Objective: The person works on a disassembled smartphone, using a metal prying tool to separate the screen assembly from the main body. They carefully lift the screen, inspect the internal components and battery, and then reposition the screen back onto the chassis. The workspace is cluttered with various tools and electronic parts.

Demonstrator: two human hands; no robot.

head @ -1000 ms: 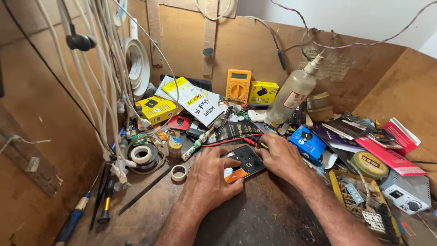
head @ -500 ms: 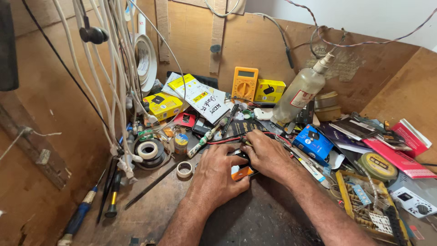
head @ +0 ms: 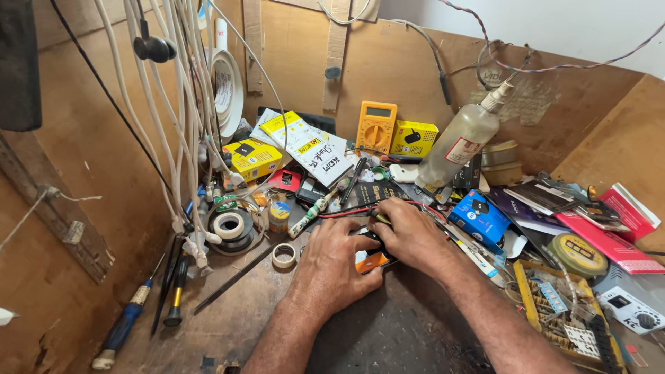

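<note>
— What changed under your hands?

— Your left hand [head: 337,263] has closed in over the small dark device with the orange edge [head: 370,261], fingers curled, pinning it to the worktable [head: 388,332]. A second ago more of it showed.

— And the right?

— Your right hand [head: 409,232] now pinches a thin probe tip [head: 379,217] against its top, red lead [head: 346,211] trailing left. The work looks steadied. Farther back, the yellow multimeter [head: 376,126] leans on the wall.
</note>
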